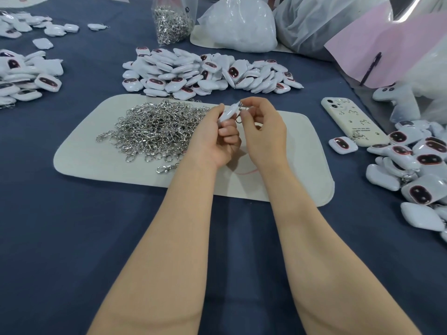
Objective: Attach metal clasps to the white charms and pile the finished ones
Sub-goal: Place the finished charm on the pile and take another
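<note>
Small assembly workshop: blue-covered tabletop (72,238) with bulk heaps of white charms (208,71), loose metal clasps (154,126) on a felt mat (302,165), bagged stock (239,22) behind.

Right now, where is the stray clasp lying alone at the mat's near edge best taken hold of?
Probably pinch the stray clasp across its larger hook end, on the left, coming from above. It lies flat on the mat, clear of the clasp pile, so fingers would snag nothing else.

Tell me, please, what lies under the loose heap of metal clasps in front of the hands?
The heap of clasps lies on a pale mat, which rests on the blue cloth. Whatever is beneath the heap's middle is covered.
</note>
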Available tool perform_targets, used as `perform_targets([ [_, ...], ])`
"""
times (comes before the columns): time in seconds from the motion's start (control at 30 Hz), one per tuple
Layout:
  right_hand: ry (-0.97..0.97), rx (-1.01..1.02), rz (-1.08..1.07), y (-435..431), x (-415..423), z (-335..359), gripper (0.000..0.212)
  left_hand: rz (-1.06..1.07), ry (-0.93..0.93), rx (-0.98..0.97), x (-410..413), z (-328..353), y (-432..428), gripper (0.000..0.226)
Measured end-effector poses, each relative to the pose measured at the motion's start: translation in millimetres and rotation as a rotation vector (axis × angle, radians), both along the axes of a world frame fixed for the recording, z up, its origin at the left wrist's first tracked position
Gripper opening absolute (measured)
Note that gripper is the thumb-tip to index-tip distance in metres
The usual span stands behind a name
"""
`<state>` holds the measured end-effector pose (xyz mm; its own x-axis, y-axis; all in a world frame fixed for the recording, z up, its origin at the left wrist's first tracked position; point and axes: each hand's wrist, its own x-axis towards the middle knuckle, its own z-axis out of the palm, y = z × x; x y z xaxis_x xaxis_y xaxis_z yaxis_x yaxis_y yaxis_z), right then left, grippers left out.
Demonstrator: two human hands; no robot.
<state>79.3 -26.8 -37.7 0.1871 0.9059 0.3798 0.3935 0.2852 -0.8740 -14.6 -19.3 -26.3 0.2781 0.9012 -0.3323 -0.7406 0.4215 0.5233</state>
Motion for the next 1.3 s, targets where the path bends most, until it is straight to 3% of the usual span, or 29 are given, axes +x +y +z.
perform_targets([
  [0.63,0.146,0.024,0.032,0.1,-2.0,3.3,0.018,0.039,0.095,0.043,4.5,-0.1,-0.3,0.036],
  [0.8,0.143,0.019,0.004,0.1,-2.3,3.5,0.019,0.051,0.173,0.068,8.5,0.7,0.0,0.032],
  [1.07,0.064,0.051,0.029,-3.3,-4.2,4.6,0.016,0.057,0.101,0.040,4.9,2.0,-0.9,0.037],
  [1.3,0.005,0.082,-0.034,-3.1,-2.9,5.2,0.008,0.107,0.176,0.030,9.1,1.1,-0.7,0.033],
])
